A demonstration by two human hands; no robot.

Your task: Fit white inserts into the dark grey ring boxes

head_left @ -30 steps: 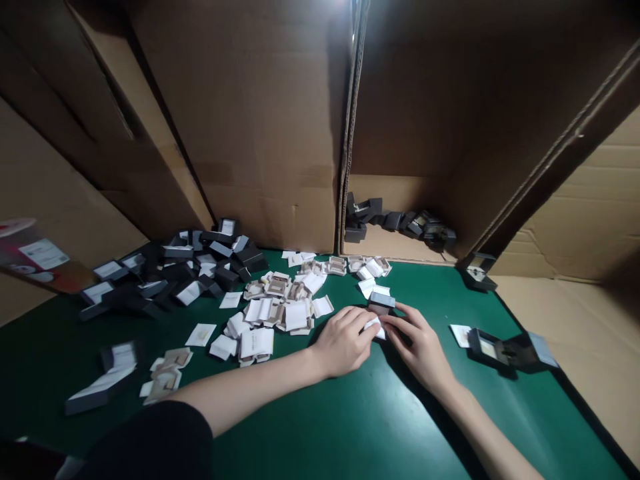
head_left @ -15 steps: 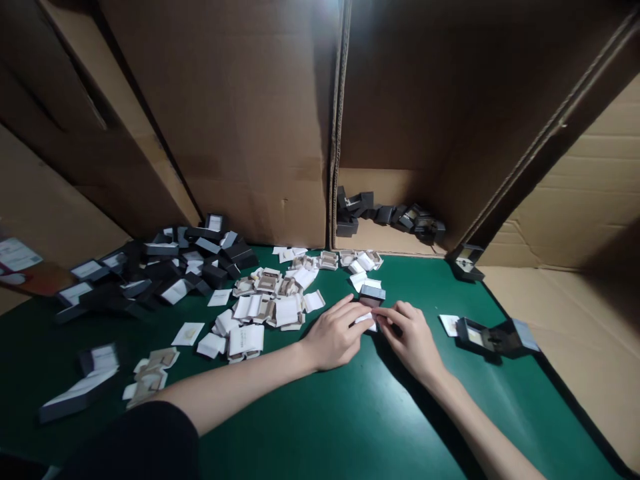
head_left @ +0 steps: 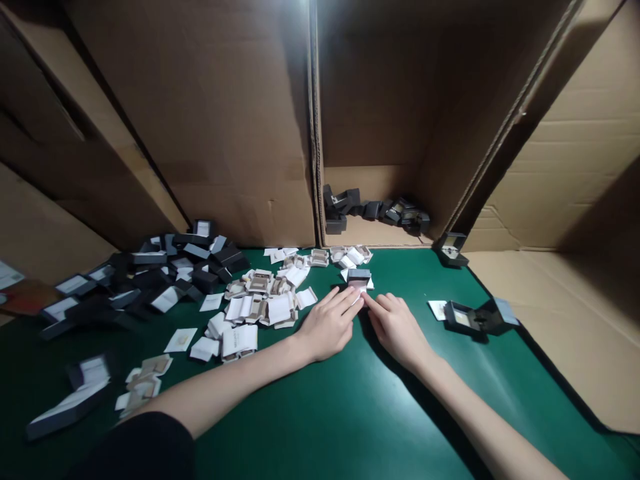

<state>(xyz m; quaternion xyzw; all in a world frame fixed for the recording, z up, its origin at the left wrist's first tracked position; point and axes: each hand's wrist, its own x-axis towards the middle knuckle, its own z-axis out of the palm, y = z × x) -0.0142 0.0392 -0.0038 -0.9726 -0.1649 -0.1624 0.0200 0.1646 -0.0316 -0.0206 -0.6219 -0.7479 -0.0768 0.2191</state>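
Observation:
A small dark hinged box, like a jewellery box (head_left: 359, 274), stands on the green table with its lid raised and tilted back. Both hands meet at its near side, over a white insert (head_left: 361, 291). My left hand (head_left: 329, 323) comes in from the left, its fingers laid together across the box's front and the insert. From the right, my right hand (head_left: 399, 330) touches the same spot with its index fingertip, while its other fingers curl under. The lower part of the box and both thumbs are mostly hidden.
Left of centre lie white and grey folded inserts (head_left: 260, 283). Behind them rises a heap of dark boxes (head_left: 165, 270). More dark boxes sit in a cardboard compartment (head_left: 375, 210). An opened box (head_left: 463, 318) and a white card (head_left: 437, 309) lie right. Cardboard walls (head_left: 215, 133) enclose the back.
The view has swung slightly right. My fingers have moved from pinching the white insert to lying against it at the front of the box. The right index finger is now straighter.

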